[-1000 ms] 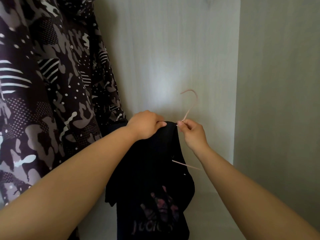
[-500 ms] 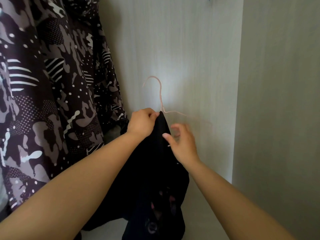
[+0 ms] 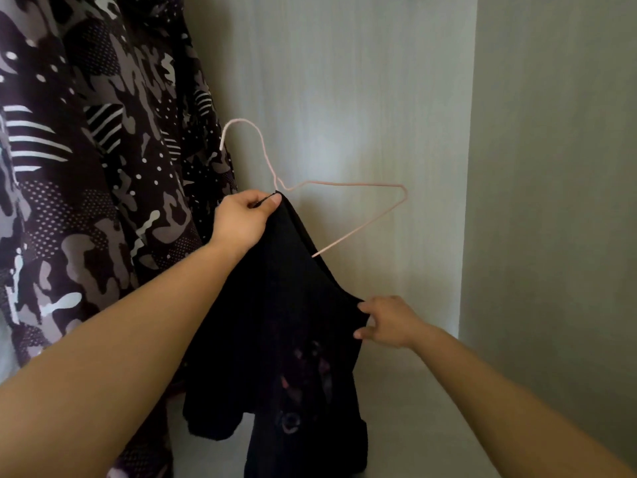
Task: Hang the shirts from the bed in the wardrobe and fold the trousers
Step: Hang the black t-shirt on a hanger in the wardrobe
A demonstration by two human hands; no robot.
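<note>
head view: a thin pale-pink wire hanger point(image 3: 344, 183) stands upright inside the wardrobe, its hook curling to the left and its right shoulder a bare triangle of wire against the pale wood-grain back panel point(image 3: 344, 81). a black shirt point(image 3: 275, 322) of soft matte cloth drapes from the hanger's neck down to the wardrobe floor point(image 3: 413, 408). a faint pinkish print shows on its front, too dark to read. the hanger's left shoulder and most of its lower bar are hidden under the cloth.

the left hand point(image 3: 244, 219) pinches the top of the shirt at the base of the hanger's neck, thumb against curled forefinger. whether it also grips the wire cannot be told. the right hand point(image 3: 389, 322) pinches the shirt's right edge lower down, pulling it taut.

a camouflage-print garment point(image 3: 86, 167) with dots and stripes hangs at the left, cut off by the frame. a plain side wall point(image 3: 551, 167) closes the right.

half a second ago the right hand was loose-fingered just beside the neck; it has since dropped down and to the right, and the hanger's wire, then blurred, shows sharply.
</note>
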